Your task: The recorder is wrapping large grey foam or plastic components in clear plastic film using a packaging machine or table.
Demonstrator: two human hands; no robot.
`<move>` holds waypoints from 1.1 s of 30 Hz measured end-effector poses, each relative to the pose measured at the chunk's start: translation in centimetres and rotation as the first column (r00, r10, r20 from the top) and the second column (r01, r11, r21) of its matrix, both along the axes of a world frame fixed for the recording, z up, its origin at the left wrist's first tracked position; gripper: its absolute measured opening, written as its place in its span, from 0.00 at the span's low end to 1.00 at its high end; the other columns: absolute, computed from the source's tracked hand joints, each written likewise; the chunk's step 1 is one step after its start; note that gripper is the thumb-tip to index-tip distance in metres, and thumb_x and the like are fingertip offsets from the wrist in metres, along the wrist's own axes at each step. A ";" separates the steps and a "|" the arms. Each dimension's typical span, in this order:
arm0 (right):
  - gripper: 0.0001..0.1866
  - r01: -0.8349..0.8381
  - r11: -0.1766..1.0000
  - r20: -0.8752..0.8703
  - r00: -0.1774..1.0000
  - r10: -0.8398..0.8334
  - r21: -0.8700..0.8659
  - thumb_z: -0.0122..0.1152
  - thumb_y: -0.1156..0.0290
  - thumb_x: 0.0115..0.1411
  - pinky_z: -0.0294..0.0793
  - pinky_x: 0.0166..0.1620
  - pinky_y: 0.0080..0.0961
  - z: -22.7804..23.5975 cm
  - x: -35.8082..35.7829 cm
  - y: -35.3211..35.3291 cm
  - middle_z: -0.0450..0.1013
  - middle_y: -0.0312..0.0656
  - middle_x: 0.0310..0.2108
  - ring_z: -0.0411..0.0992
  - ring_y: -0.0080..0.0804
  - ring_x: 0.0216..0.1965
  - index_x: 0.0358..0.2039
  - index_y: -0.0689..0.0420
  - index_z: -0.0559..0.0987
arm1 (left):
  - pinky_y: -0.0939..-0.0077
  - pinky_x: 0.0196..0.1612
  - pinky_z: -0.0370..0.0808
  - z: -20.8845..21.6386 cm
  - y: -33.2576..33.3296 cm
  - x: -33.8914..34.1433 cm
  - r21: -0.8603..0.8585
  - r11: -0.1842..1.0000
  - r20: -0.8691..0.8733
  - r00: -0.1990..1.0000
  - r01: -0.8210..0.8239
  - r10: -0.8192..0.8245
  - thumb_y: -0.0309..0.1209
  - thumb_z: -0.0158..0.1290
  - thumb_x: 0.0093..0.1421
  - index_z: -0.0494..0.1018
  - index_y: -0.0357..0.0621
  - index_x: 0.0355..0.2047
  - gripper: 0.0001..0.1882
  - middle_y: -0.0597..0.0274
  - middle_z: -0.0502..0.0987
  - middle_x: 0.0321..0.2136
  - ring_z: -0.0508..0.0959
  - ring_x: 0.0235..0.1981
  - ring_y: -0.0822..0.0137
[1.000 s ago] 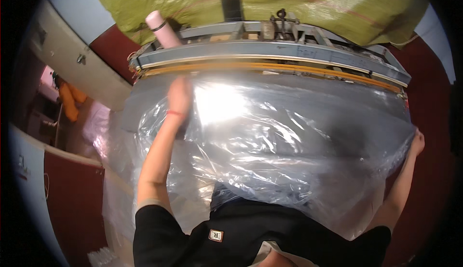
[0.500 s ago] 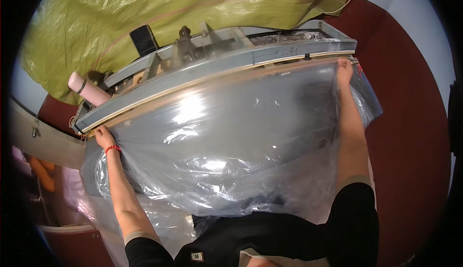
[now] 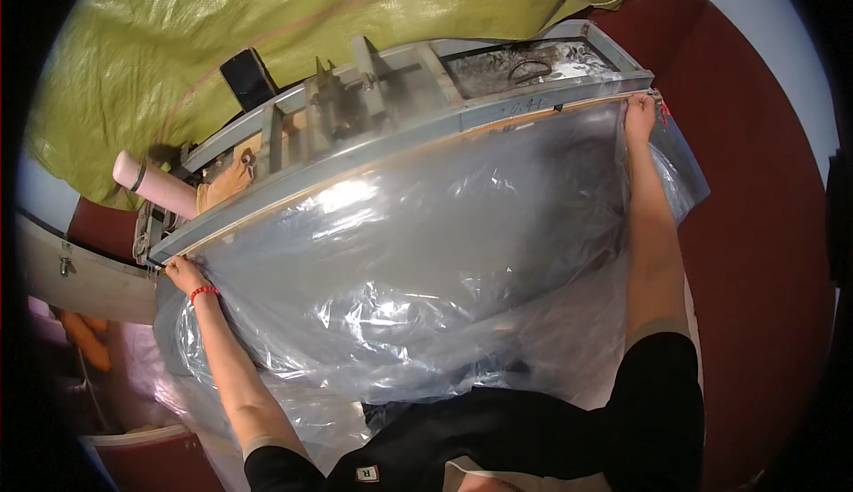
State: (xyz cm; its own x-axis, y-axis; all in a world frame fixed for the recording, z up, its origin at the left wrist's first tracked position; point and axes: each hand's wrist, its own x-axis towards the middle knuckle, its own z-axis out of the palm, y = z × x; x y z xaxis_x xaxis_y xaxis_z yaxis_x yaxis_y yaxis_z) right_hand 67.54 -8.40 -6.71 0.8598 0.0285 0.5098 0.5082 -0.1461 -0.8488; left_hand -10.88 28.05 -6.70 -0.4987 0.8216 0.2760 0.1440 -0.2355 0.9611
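A: Where did your left hand (image 3: pixel 184 275) sit against the metal frame (image 3: pixel 462 117)?
B: Near side, at the frame's left end, right by the front bar. Grip pinched together on the edge of the clear plastic sheet (image 3: pixel 426 234). You had a red bracelet (image 3: pixel 203 293) on that wrist.
A: And your right hand (image 3: pixel 639 119)?
B: Near side again, at the frame's right end. Grip clamped on the sheet's other upper corner. Couldn't tell if either hand touched the bar itself.
A: Sheet position?
B: Near side of the frame, spread between your two hands along the bar. It hung wrinkled and shiny toward your black shirt (image 3: pixel 498 439). A narrow tan strip (image 3: pixel 515 121) ran along the bar's near edge.
A: Rest of the frame?
B: Pink cylinder (image 3: pixel 169 192) lay tilted over its left end, tan item (image 3: pixel 227 181) just beside it. Metal posts stood mid-frame, blurred. A dark loop (image 3: pixel 530 70) sat inside the right-end section.
A: Beyond it?
B: Black phone-like slab (image 3: pixel 249 80) at the frame's far edge, left of the posts. Yellow-green tarp (image 3: pixel 355 3) behind the frame.
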 end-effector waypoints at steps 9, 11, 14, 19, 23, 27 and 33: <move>0.10 -0.195 0.974 0.011 0.980 0.197 -0.115 0.58 0.67 0.50 0.65 0.27 0.15 2.0 -2.3 -3.4 0.71 0.35 0.23 0.66 0.19 0.23 0.29 0.60 0.75 | 0.87 0.19 0.61 3.3 -5.0 -1.3 0.014 0.918 -0.228 0.896 0.395 -0.382 0.27 0.45 0.54 0.64 0.44 0.26 0.02 0.70 0.66 0.17 0.65 0.17 0.79; 0.08 -0.221 0.975 -0.046 0.974 0.221 0.006 0.58 0.69 0.51 0.67 0.32 0.15 3.1 -2.5 -6.5 0.71 0.34 0.24 0.68 0.19 0.27 0.27 0.61 0.76 | 0.87 0.23 0.61 5.5 -9.1 -0.4 0.020 0.901 -0.233 0.879 0.433 -0.417 0.25 0.45 0.54 0.65 0.44 0.27 0.01 0.71 0.65 0.19 0.65 0.20 0.79; 0.11 0.269 0.930 0.250 0.946 -0.207 -0.250 0.56 0.68 0.48 0.68 0.37 0.29 3.6 -1.7 -11.1 0.73 0.45 0.29 0.71 0.36 0.32 0.30 0.62 0.76 | 0.86 0.28 0.64 8.7 -15.3 0.7 0.010 0.821 -0.276 0.790 0.571 -0.547 0.23 0.44 0.54 0.65 0.43 0.27 0.02 0.70 0.66 0.22 0.67 0.24 0.78; 0.15 0.115 0.988 0.540 0.840 -0.041 -0.104 0.52 0.68 0.53 0.64 0.45 0.30 12.9 -17.3 -4.6 0.68 0.46 0.41 0.66 0.38 0.42 0.40 0.59 0.71 | 0.83 0.33 0.66 12.4 -21.8 1.8 0.040 0.748 -0.190 0.740 0.662 -0.645 0.22 0.46 0.53 0.65 0.42 0.28 0.02 0.69 0.67 0.25 0.68 0.28 0.77; 0.15 -0.698 0.602 0.269 0.539 0.798 -0.388 0.56 0.71 0.49 0.62 0.46 0.22 15.5 -39.1 5.5 0.67 0.40 0.40 0.65 0.29 0.42 0.39 0.58 0.71 | 0.81 0.37 0.67 13.4 -26.1 -0.7 0.058 0.769 -0.214 0.760 0.636 -0.613 0.20 0.47 0.52 0.66 0.41 0.28 0.04 0.68 0.68 0.27 0.69 0.31 0.76; 0.21 -0.837 0.222 0.344 0.043 0.938 -0.500 0.63 0.68 0.43 0.64 0.46 0.30 12.8 -51.8 10.2 0.66 0.44 0.41 0.64 0.39 0.44 0.39 0.58 0.71 | 0.82 0.37 0.67 14.0 -27.8 -2.1 0.060 0.755 -0.386 0.712 0.653 -0.586 0.20 0.48 0.51 0.66 0.39 0.30 0.05 0.68 0.69 0.28 0.69 0.32 0.76; 0.08 -0.964 -0.151 -0.220 -0.101 0.970 -0.220 0.60 0.67 0.48 0.66 0.32 0.16 8.6 -49.0 10.5 0.70 0.31 0.20 0.66 0.16 0.25 0.21 0.59 0.75 | 0.82 0.31 0.68 12.6 -29.8 -6.0 -0.528 0.518 -0.280 0.438 0.673 -0.855 0.26 0.49 0.54 0.70 0.38 0.31 0.06 0.66 0.71 0.23 0.71 0.26 0.75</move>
State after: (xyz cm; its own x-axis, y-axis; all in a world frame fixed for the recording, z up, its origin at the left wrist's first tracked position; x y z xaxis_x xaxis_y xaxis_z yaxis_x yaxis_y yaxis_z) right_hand 18.52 2.08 1.94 -0.2405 0.9265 0.2895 0.2988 0.3544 -0.8861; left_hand -16.92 -1.77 5.93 0.4994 0.8633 -0.0732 0.4777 -0.2038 0.8546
